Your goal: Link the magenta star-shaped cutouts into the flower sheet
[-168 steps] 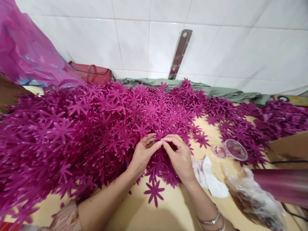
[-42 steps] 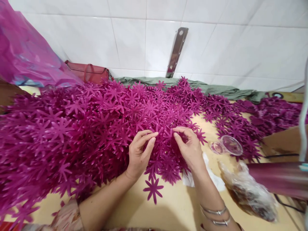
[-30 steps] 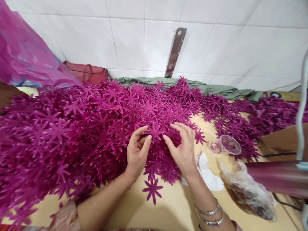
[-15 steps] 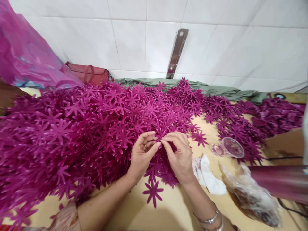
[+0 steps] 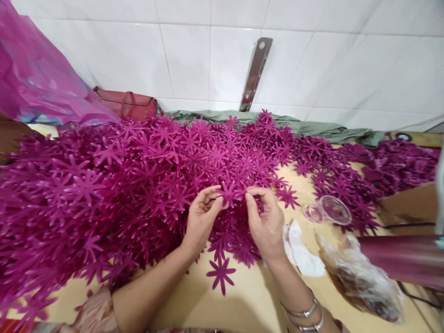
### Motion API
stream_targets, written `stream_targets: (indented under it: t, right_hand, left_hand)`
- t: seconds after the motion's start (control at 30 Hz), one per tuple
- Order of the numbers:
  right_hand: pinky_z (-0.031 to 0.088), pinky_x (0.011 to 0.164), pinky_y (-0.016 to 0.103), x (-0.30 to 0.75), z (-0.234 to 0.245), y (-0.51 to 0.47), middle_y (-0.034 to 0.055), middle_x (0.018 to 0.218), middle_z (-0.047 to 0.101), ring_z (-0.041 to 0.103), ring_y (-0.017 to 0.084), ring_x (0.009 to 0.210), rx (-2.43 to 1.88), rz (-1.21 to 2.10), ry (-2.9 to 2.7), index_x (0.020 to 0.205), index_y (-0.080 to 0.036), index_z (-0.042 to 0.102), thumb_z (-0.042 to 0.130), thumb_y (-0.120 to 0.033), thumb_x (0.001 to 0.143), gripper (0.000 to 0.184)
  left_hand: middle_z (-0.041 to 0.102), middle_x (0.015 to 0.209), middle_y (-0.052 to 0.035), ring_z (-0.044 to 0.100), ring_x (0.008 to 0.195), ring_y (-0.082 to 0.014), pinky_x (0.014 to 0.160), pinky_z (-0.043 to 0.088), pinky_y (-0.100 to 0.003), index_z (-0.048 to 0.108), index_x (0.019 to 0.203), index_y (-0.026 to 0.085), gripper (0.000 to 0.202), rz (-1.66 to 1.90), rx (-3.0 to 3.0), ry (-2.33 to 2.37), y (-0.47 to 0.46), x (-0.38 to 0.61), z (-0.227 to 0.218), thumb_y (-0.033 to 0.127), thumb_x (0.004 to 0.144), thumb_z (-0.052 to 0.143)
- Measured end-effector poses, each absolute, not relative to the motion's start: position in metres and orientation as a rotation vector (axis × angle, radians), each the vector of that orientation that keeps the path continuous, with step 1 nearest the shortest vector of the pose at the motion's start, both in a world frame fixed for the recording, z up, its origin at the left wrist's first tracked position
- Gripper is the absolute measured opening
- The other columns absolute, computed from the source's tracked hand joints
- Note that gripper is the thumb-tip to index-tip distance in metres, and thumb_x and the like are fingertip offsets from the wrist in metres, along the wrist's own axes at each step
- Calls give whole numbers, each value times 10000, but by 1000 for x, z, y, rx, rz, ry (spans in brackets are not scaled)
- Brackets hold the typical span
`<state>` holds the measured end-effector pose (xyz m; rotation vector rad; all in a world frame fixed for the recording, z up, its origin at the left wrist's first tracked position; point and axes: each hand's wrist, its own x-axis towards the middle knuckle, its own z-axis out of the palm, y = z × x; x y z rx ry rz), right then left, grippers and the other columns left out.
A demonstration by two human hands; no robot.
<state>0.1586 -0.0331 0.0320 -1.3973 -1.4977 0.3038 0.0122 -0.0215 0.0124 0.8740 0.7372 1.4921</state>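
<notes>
A big heap of magenta flower cut-outs [image 5: 114, 185] covers the left and middle of a tan table [image 5: 249, 305]. At the heap's near edge my left hand [image 5: 201, 222] pinches a magenta flower piece [image 5: 229, 193] between thumb and fingers. My right hand [image 5: 265, 222] is closed in a pinch on the same piece from the right, fingertips almost meeting the left ones. One single flower [image 5: 221, 274] lies flat on the table just below my hands. Bracelets ring my right wrist.
A clear plastic cup [image 5: 328, 212] lies on its side to the right, beside crumpled white paper [image 5: 301, 252] and a clear plastic bag [image 5: 360, 277]. A smaller flower pile [image 5: 398, 164] sits at far right. A red bag [image 5: 126, 105], pink plastic sheet [image 5: 38, 83] and green cloth [image 5: 312, 129] line the tiled wall.
Over the last second my hands came together on one flower piece, then drew slightly apart while still pinching it. The heap and the items on the table have not moved.
</notes>
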Motion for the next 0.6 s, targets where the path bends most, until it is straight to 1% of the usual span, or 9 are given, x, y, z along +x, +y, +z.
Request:
stream_targets:
  t: [0.03, 0.1, 0.13, 0.2, 0.27, 0.33, 0.43, 0.53, 0.6]
  right_hand:
    - [405, 937, 18, 163, 32, -32, 29, 1083, 568, 515, -110, 1008, -1418, 283, -1434, 1114, -65, 599, 447, -414, 964, 409]
    - [388, 998, 68, 172, 33, -29, 39, 1102, 560, 502, -81, 1042, -1465, 198, -1387, 1134, -74, 612, 462, -400, 948, 404]
    - [359, 1053, 104, 176, 33, -28, 33, 1119, 555, 489, -62, 1080, -1494, 135, -1414, 1119, -99, 643, 487, -371, 927, 367]
    - [264, 1153, 186, 181, 36, -28, 7, 1188, 533, 446, -15, 1194, -1537, -9, -1517, 1053, -179, 711, 545, -290, 861, 278]
    - [191, 1203, 240, 178, 39, -29, -22, 1286, 485, 385, 28, 1303, -1525, -125, -1598, 1012, -243, 741, 574, -256, 824, 252]
    - [193, 1219, 245, 171, 42, -31, -33, 1343, 449, 343, 40, 1348, -1471, -176, -1648, 1020, -256, 747, 594, -309, 845, 238]
    - [233, 1186, 209, 158, 43, -34, -31, 1285, 494, 341, 18, 1299, -1399, -157, -1723, 985, -242, 754, 612, -404, 874, 242]
    - [262, 1134, 177, 152, 40, -35, -28, 1163, 551, 371, -23, 1208, -1374, -43, -1721, 944, -213, 748, 588, -370, 898, 228]
    - [284, 1108, 155, 151, 37, -35, -31, 1101, 569, 396, -48, 1156, -1351, 46, -1721, 914, -187, 737, 566, -340, 913, 229]
  left_hand:
    - [661, 942, -8, 632, 814, -62, 820, 595, -185, 662, 1099, 188, 339, 1502, 844, 748, -20, 12, 11, 309, 818, 808]
    - [655, 954, -15, 632, 816, -73, 831, 614, -225, 657, 1092, 178, 366, 1516, 813, 772, -18, 12, 9, 330, 802, 820]
    - [654, 954, -16, 632, 818, -74, 833, 615, -227, 656, 1087, 174, 373, 1521, 806, 781, -18, 12, 9, 334, 796, 825]
    - [656, 953, -16, 635, 829, -73, 838, 612, -219, 658, 1072, 169, 373, 1524, 796, 786, -18, 12, 9, 332, 786, 834]
    - [666, 964, -19, 643, 844, -75, 836, 607, -205, 661, 1061, 165, 365, 1514, 798, 780, -19, 13, 10, 322, 783, 838]
    - [677, 971, -22, 650, 858, -74, 832, 594, -181, 664, 1057, 164, 349, 1493, 820, 760, -21, 13, 12, 302, 786, 836]
    - [690, 972, -24, 653, 874, -64, 830, 559, -133, 666, 1062, 165, 324, 1438, 875, 724, -24, 14, 13, 272, 800, 824]
    - [703, 1007, -37, 657, 920, -66, 856, 536, -120, 670, 1078, 168, 325, 1388, 923, 713, -24, 15, 13, 266, 806, 820]
    - [703, 1001, -35, 653, 909, -61, 844, 525, -112, 674, 1093, 175, 338, 1375, 940, 721, -24, 16, 11, 263, 802, 823]
